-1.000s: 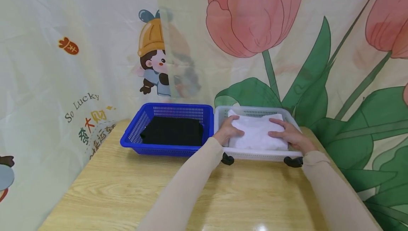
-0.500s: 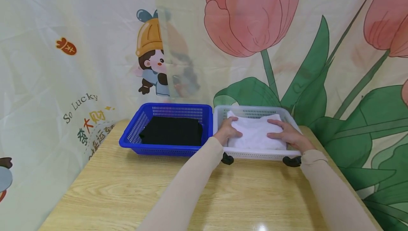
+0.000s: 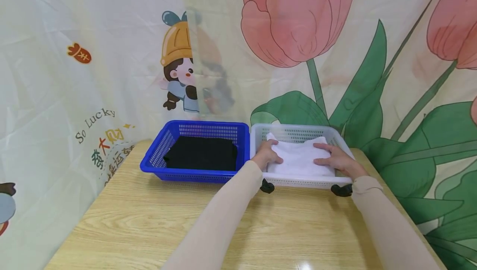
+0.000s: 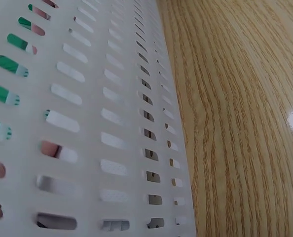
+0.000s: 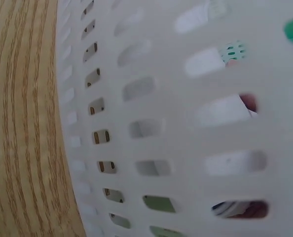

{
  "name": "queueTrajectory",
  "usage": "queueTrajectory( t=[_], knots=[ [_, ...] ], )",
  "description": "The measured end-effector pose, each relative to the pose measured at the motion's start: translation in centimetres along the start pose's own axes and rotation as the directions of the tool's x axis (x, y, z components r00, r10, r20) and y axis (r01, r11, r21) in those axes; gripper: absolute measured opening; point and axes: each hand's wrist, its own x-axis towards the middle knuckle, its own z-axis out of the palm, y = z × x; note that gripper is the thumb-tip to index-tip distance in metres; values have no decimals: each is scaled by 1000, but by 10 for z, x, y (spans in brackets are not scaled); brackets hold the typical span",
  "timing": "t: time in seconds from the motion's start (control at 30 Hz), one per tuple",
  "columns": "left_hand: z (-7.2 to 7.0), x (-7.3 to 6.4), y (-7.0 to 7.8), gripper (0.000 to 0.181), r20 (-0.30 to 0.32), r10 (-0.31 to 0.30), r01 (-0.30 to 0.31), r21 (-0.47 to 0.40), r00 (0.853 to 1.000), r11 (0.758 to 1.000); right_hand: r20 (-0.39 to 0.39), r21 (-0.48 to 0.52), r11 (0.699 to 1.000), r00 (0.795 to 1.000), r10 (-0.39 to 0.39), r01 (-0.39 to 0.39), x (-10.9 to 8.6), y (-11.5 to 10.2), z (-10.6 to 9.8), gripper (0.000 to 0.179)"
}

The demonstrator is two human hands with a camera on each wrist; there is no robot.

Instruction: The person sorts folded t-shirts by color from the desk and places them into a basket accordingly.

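Note:
In the head view, a folded white cloth (image 3: 298,158) lies inside the white perforated basket (image 3: 298,182). My left hand (image 3: 266,154) rests on the cloth's left side, thumb and index finger spread over its top. On the opposite side my right hand (image 3: 339,159) touches the cloth in much the same way, fingers extended and pointing inward. The lower fingers of both hands are hidden between cloth and basket. Both wrist views are filled mostly by the slotted wall of the white basket (image 4: 92,108), with white cloth showing through the slots.
A blue perforated basket (image 3: 193,174) stands directly left of the white one and holds a folded black cloth (image 3: 201,153). Both are on a wood-grain table (image 3: 156,224). Behind hangs a printed curtain (image 3: 123,34) with tulips and a cartoon figure.
The white cloth's back edge has sunk lower and closer to me, showing more of the basket's back wall. Both hands have shifted only slightly; the blue basket has stayed put.

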Motion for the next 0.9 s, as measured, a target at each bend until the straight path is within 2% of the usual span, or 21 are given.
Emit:
queueTrajectory(
  t=[0.23,0.37,0.7,0.8,0.9],
  knots=[
    [2,-4,0,78,-6,-16,17,122,1000,992,18,-24,1000,1000,2,-1,-5,-2,2,81],
    [2,-5,-2,77,-16,-18,20,162,1000,987,30,-29,1000,1000,-2,3,-6,-3,4,79],
    [-1,-7,-1,71,-24,-1,5,148,1000,989,43,-45,999,999,8,-6,-4,-5,4,80],
    [1,-7,-3,70,-14,18,-16,128,1000,992,54,-49,999,999,-7,10,-8,-4,2,82],
    [2,-8,0,68,5,31,-31,119,1000,992,58,-107,994,998,-15,21,-17,-5,-3,81]
  ],
)
